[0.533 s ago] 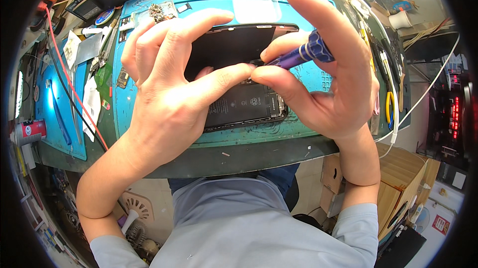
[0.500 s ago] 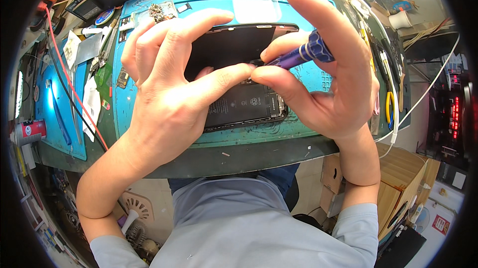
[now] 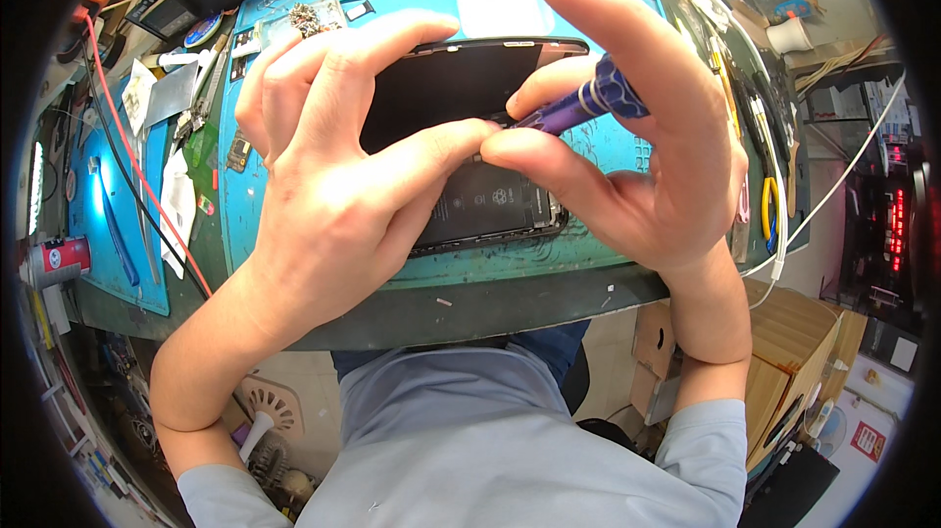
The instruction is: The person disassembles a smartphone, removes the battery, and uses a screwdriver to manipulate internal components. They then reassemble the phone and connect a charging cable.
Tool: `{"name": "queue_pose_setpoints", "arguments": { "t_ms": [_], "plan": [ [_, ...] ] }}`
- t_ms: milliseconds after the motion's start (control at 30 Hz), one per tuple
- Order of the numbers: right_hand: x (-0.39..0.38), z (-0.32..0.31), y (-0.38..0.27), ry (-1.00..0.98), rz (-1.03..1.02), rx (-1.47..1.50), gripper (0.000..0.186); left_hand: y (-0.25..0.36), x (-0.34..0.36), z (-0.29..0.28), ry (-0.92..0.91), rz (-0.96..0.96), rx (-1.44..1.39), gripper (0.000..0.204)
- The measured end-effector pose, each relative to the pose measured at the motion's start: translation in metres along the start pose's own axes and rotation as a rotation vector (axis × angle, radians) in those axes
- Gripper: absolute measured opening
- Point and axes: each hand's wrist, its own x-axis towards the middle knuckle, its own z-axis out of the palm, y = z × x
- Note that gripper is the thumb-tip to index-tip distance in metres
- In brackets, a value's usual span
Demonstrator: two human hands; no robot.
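Observation:
An opened phone lies on the blue mat (image 3: 598,175), its dark screen panel (image 3: 431,87) tilted up at the far side and its black battery (image 3: 480,204) exposed in the near half. My right hand (image 3: 647,155) pinches a blue and purple patterned screwdriver (image 3: 573,108) between thumb and fingers, the shaft slanting down to the phone's middle. My left hand (image 3: 333,155) is wrapped about the phone's left side. Its index finger reaches to the panel's upper edge, and its thumb presses close to the screwdriver's low end. Both thumbs hide the tip and whatever lies under it.
A clear plastic box (image 3: 505,8) and a heap of small metal parts (image 3: 312,20) sit behind the phone. Yellow-handled pliers (image 3: 768,209) and a white cable (image 3: 833,197) lie at right. A red wire (image 3: 147,170) crosses the left side, near a blue tool (image 3: 118,224).
Both hands and the screwdriver have shifted slightly left, and the screwdriver's top end has dipped a little. The left fingertip seen against the screen panel is now hidden.

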Motion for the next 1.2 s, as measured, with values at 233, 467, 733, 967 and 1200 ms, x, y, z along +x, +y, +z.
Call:
{"name": "queue_pose_setpoints", "arguments": {
  "t_ms": [233, 467, 733, 967, 1200],
  "plan": [
    [0.0002, 0.0002, -0.0016, 0.001, 0.005, -0.004, 0.052, 0.006, 0.0043, 0.0024, 0.039, -0.022, 0.021, 0.02],
    [0.0006, -0.0006, -0.0013, 0.0, 0.008, -0.001, 0.052, 0.0065, 0.005, 0.005, 0.05, -0.023, 0.031, 0.019],
    [0.0007, -0.0003, -0.0018, 0.001, 0.01, -0.002, 0.052, 0.0055, 0.0039, 0.0067, 0.061, -0.02, 0.016, 0.022],
    [0.0004, -0.0003, -0.0019, 0.002, 0.017, 0.001, 0.052, 0.0051, 0.0042, 0.0061, 0.051, -0.016, 0.023, 0.022],
    [0.0009, -0.0003, -0.0022, 0.005, 0.021, 0.005, 0.052, 0.005, 0.0047, 0.006, 0.054, -0.015, 0.02, 0.021]
  ]
}}
